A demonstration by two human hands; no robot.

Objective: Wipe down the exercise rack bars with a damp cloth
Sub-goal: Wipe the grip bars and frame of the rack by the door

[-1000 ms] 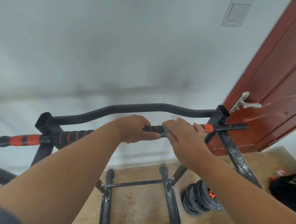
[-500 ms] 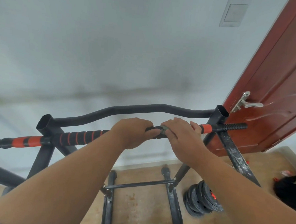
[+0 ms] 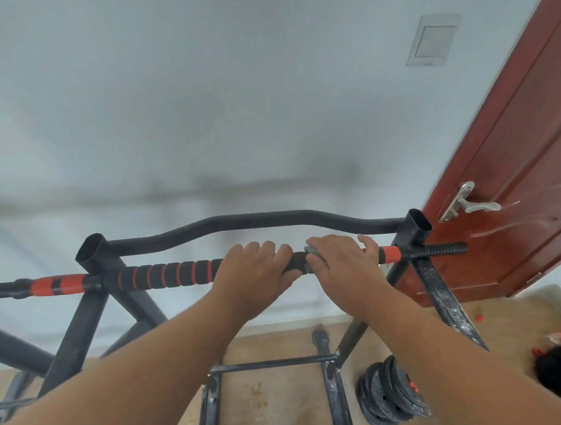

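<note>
- Grey-green cloth (image 3: 310, 250): bunched on the rack's front bar (image 3: 168, 273), near the middle of its span. Only a small fold shows; the rest sits under my right hand (image 3: 344, 269).
- Right hand: fingers curled over the bar with the cloth between palm and bar, clamped round both. Thumb position not visible.
- Left hand (image 3: 256, 269): fingers curled over the same bar, gripping it directly. It sits just beside the right hand, with a short dark stretch of bar between them.
- Front bar: black foam grip with thin orange rings left of my left hand; a solid orange sleeve (image 3: 390, 253) just right of my right hand. Past the right post (image 3: 416, 234) it ends in a threaded black stub (image 3: 443, 248).
- Behind it: curved black bar (image 3: 256, 219), higher and further from me, joining the open tops of the left post (image 3: 90, 251) and the right post. Neither hand touches it.
- Rack legs run down to the tan floor (image 3: 269, 403); the right diagonal strut (image 3: 443, 299) carries white scuffing.
- Stack of dark weight plates (image 3: 389, 396) on the floor, lower right, near the rack foot.
- Red-brown door (image 3: 529, 160) with metal lever handle (image 3: 468, 204), right of the rack.
- White wall behind; pale switch plate (image 3: 433, 40) upper right.
- Dark object at the right edge on the floor, too cropped to identify.
</note>
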